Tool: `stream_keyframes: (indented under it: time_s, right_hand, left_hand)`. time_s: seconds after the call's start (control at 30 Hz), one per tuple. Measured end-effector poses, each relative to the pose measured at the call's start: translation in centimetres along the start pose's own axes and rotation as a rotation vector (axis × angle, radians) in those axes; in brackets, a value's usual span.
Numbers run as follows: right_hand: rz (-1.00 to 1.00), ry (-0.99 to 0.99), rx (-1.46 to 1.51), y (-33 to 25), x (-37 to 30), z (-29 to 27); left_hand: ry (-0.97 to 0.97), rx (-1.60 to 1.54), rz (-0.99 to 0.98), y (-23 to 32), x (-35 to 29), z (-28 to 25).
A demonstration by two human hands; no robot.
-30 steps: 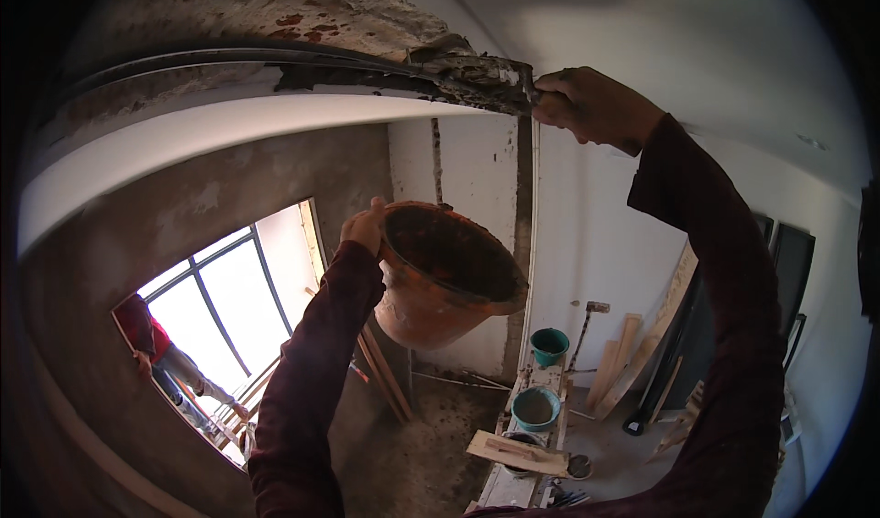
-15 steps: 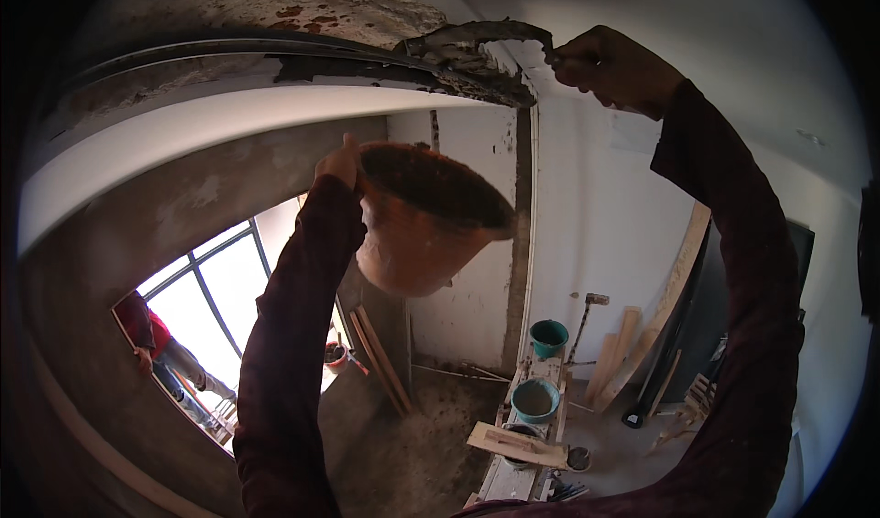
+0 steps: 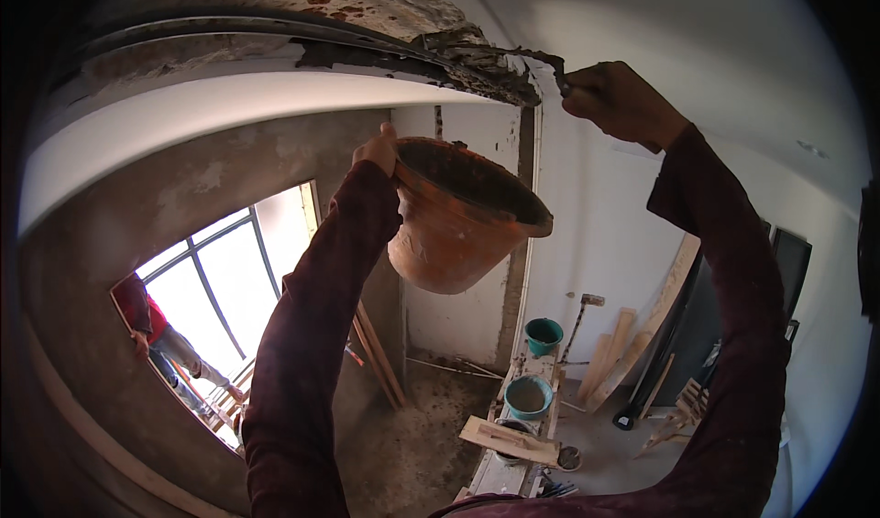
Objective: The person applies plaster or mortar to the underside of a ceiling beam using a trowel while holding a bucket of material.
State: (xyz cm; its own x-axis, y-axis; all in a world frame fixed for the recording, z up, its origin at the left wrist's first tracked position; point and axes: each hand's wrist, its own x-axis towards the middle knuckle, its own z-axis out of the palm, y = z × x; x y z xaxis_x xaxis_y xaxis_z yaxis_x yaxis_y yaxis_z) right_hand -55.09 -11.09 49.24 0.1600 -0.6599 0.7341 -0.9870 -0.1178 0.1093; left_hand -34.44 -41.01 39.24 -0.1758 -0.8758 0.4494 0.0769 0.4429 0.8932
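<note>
My left hand [image 3: 377, 149] is closed on the rim of an orange bucket [image 3: 451, 243], holding it up and tilted below the beam edge. Dark mortar coats the bucket's inside; how much it holds is hard to see. Higher and to the right, my right hand [image 3: 623, 105] is wrapped round the handle of a trowel [image 3: 554, 63]. The trowel's blade lies against dark wet mortar [image 3: 486, 71] at the right end of the rough overhead beam [image 3: 367, 63], and the mortar partly hides it.
Below stands a plank bench [image 3: 495, 472] with a green bucket [image 3: 544, 336], a teal bucket [image 3: 529, 397] and a wooden float [image 3: 510, 440]. A hammer [image 3: 592, 300] and boards [image 3: 609, 358] lean by the wall. Another person [image 3: 160, 335] is at the window [image 3: 220, 270] on the left.
The bucket and my left hand have shifted right. My right hand has come down slightly, and the trowel, raised in an arch before, now sits flatter against the mortar.
</note>
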Motion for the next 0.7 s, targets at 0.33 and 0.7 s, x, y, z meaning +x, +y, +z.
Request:
stream_keyframes:
  time_s: [0.33, 0.7]
  right_hand:
    - [0.102, -0.110, 0.237, 1.1, 2.3, 1.0]
    - [0.194, -0.064, 0.376, 5.2, 0.6, -1.6]
  left_hand:
    - [0.030, 0.131, 0.016, -0.7, -1.2, 0.8]
    - [0.014, 0.011, 0.001, -0.3, 2.3, -1.3]
